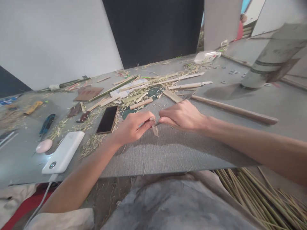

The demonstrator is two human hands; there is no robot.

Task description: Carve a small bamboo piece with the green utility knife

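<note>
Over the near middle of the table, my left hand (131, 126) pinches a small pale bamboo piece (155, 131) between thumb and fingertips. Its lower end sticks out below the fingers. Close beside it, my right hand (183, 116) is closed around a knife, mostly hidden in the grip. The narrow dark blade (157, 123) shows past the thumb and reaches to the bamboo piece at the left fingertips. A grey pointed part shows behind the right knuckles; I cannot tell what it belongs to. Bamboo strips (141, 103) and shavings lie just beyond both hands.
Left of my hands lie a phone (107, 119), a white power bank (64, 152) with a cable, a pink rounded object (44, 146) and a blue-black cutter (47, 124). A long wooden stick (236, 110) and a large cylinder (271, 60) are at right. Bamboo stalks (251, 195) lie below the table edge.
</note>
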